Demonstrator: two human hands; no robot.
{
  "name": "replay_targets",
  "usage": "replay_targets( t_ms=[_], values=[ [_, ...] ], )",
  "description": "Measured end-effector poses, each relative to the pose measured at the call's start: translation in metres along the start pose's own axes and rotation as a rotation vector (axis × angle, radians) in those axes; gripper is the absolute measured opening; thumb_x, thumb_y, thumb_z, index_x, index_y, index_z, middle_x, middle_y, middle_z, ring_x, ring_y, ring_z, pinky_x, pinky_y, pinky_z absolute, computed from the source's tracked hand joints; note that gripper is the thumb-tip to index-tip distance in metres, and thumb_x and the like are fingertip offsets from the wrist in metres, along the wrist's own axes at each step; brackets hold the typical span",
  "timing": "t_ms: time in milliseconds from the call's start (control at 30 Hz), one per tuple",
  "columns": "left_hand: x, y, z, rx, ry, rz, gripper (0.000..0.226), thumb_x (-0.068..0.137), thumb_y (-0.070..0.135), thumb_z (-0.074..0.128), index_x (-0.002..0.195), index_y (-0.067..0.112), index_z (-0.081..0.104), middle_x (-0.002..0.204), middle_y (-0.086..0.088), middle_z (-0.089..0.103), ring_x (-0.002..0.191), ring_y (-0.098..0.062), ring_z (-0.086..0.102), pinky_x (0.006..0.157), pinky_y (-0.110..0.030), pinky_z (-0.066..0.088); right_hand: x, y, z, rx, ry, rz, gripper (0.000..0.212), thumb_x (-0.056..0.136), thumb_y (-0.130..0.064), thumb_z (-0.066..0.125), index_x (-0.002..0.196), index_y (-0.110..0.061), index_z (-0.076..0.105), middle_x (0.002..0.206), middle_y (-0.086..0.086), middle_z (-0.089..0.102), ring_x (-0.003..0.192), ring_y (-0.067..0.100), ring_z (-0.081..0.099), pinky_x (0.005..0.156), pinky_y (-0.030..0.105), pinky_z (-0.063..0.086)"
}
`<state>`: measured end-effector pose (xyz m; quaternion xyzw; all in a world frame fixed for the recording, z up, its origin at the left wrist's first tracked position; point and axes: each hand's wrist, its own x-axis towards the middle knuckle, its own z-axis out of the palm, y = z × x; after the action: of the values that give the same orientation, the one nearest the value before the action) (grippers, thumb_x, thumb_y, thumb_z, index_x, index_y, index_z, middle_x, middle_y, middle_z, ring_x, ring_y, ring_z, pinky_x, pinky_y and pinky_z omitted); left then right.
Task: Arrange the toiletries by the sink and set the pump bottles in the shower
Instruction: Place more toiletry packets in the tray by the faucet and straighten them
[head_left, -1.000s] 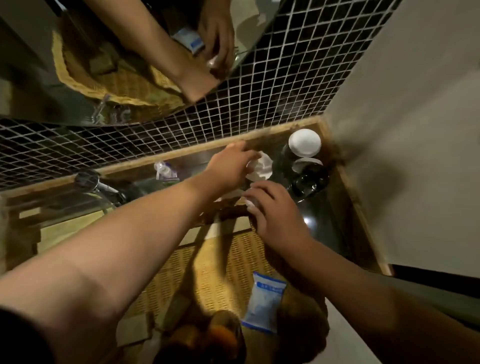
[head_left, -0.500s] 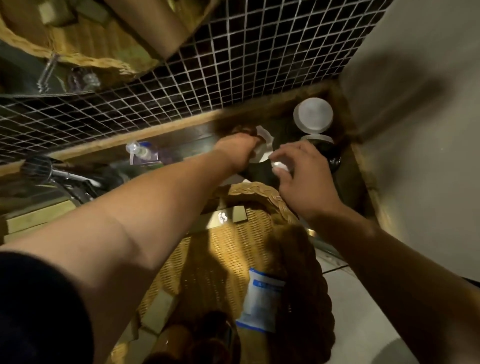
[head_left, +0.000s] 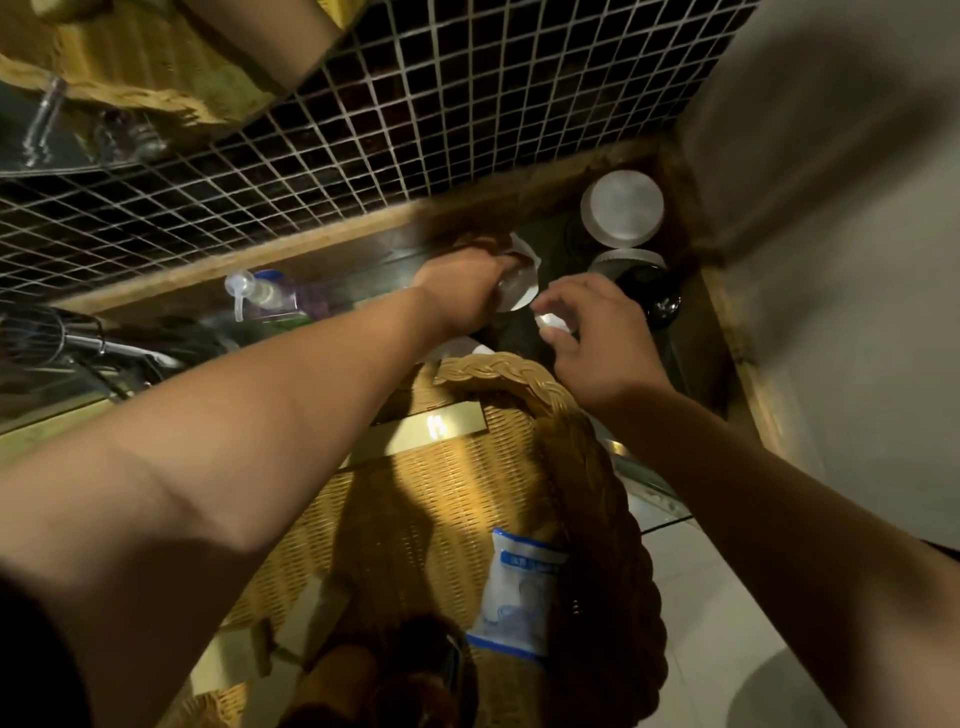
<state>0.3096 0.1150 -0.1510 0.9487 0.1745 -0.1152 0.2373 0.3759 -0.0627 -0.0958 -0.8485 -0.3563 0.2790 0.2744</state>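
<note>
My left hand (head_left: 465, 283) reaches over a wicker basket (head_left: 519, 384) to the dark counter's back ledge and grips a small white paper-wrapped item (head_left: 522, 293). Just right of it, my right hand (head_left: 592, 332) pinches a small white object (head_left: 553, 323) between thumb and fingers. A clear pump bottle (head_left: 260, 299) with a blue collar lies on its side on the ledge to the left. In the basket sit a white and blue packet (head_left: 519, 592), small gold boxes (head_left: 426, 434) and brown bottles (head_left: 374, 680) at the near end.
A white-lidded jar (head_left: 622, 213) and a dark container (head_left: 649, 291) stand in the counter's right corner against the wall. A chrome tap (head_left: 78, 343) is at the left. Mosaic tiles (head_left: 363, 145) and a mirror rise behind. Tiled floor (head_left: 717, 597) lies at lower right.
The view has tilted down and nearer. My right hand has lifted from the basket rim toward the wrapped item with a small white object. My left hand stays on the wrapped item.
</note>
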Motion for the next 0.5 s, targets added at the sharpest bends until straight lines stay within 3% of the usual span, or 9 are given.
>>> replay_targets(
  t_ms=[100, 233, 300, 500],
  values=[
    [-0.012, -0.006, -0.004, -0.052, 0.015, -0.088, 0.055, 0.091, 0.019, 0.064, 0.143, 0.020, 0.047, 0.137, -0.015, 0.051, 0.122, -0.031, 0.051, 0.099, -0.037, 0.042, 0.010, -0.001, 0.005, -0.005, 0.020, -0.063, 0.027, 0.093, -0.003, 0.062, 0.111, -0.021, 0.067, 0.126, -0.003, 0.053, 0.111, 0.014, 0.054, 0.095, 0.032, 0.049],
    [-0.039, -0.020, -0.004, -0.266, 0.180, -0.174, 0.046, 0.092, 0.018, 0.063, 0.137, 0.014, 0.056, 0.141, -0.013, 0.050, 0.130, -0.028, 0.047, 0.111, -0.037, 0.039, 0.031, -0.006, 0.023, -0.057, -0.026, -0.096, 0.037, 0.088, 0.006, 0.063, 0.115, -0.018, 0.067, 0.129, 0.004, 0.053, 0.118, 0.019, 0.052, 0.101, 0.030, 0.045],
    [-0.049, -0.028, -0.004, -0.337, 0.187, -0.189, 0.040, 0.094, 0.015, 0.058, 0.134, 0.009, 0.059, 0.141, -0.012, 0.051, 0.129, -0.027, 0.049, 0.112, -0.038, 0.037, 0.044, -0.009, 0.031, -0.150, -0.091, -0.130, 0.042, 0.085, 0.005, 0.064, 0.121, -0.018, 0.066, 0.133, 0.007, 0.053, 0.122, 0.025, 0.049, 0.103, 0.034, 0.043],
    [-0.086, -0.036, 0.001, -0.302, 0.072, -0.258, 0.049, 0.103, 0.051, 0.034, 0.149, 0.034, 0.039, 0.152, -0.004, 0.041, 0.137, -0.028, 0.036, 0.110, -0.044, 0.035, 0.069, -0.013, 0.042, -0.380, -0.238, -0.216, 0.055, 0.087, 0.003, 0.056, 0.137, -0.021, 0.055, 0.140, 0.014, 0.052, 0.126, 0.035, 0.049, 0.102, 0.045, 0.045]
  ],
)
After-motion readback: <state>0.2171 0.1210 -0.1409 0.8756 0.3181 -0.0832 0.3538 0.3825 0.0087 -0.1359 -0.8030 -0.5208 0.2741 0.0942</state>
